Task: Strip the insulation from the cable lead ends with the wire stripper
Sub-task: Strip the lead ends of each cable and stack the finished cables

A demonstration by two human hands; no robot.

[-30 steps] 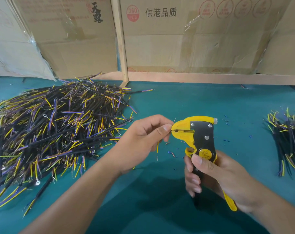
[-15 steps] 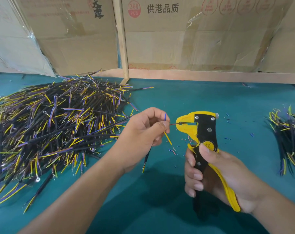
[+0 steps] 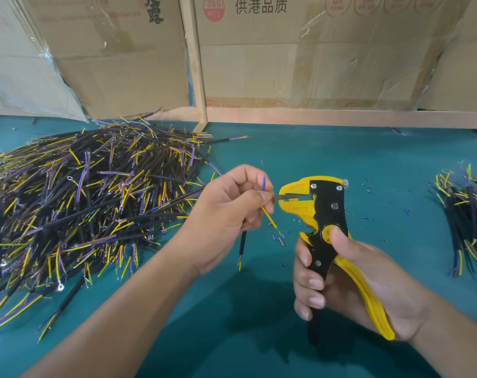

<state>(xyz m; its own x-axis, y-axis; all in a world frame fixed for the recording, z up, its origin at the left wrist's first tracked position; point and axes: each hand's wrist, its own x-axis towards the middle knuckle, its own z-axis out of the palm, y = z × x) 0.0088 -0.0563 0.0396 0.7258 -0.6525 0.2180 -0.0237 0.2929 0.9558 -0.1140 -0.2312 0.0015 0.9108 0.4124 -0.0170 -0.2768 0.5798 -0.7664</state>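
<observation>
My left hand [image 3: 229, 211] pinches a short black cable [image 3: 242, 245] whose coloured leads fan out at my fingertips. A brown lead [image 3: 277, 198] runs from my fingers into the yellow jaws of the wire stripper [image 3: 316, 203]. A blue lead points up and a yellow lead slants down beside it. My right hand [image 3: 349, 279] grips the stripper's black and yellow handles, thumb on the round pivot. The handles stand spread apart.
A big heap of black cables [image 3: 76, 203] with yellow and purple leads lies left on the teal table [image 3: 341, 159]. A smaller cable pile [image 3: 466, 214] sits at the right edge. Insulation scraps [image 3: 278, 238] dot the table. Cardboard boxes [image 3: 286, 55] wall the back.
The stripper's handles have opened from squeezed to spread. My left hand drew the cable back from the jaws, then set the brown lead into them.
</observation>
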